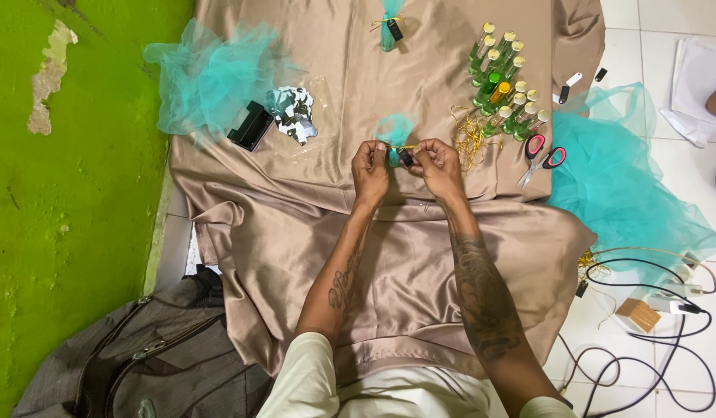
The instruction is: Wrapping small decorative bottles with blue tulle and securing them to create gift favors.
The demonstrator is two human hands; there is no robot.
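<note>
Over a tan satin cloth, my left hand and my right hand meet at a small bundle wrapped in teal tulle. Both pinch a thin gold tie and a small dark tag at its neck. Just right of my right hand lies a heap of gold ties. Beyond it stands a cluster of small green bottles with pale caps. A finished tulle-wrapped bundle lies at the cloth's far edge.
Red-handled scissors lie at the cloth's right edge beside a large sheet of teal tulle. More tulle, a black box and a bag of tags sit at far left. Grey bag near left; black cables on tiles.
</note>
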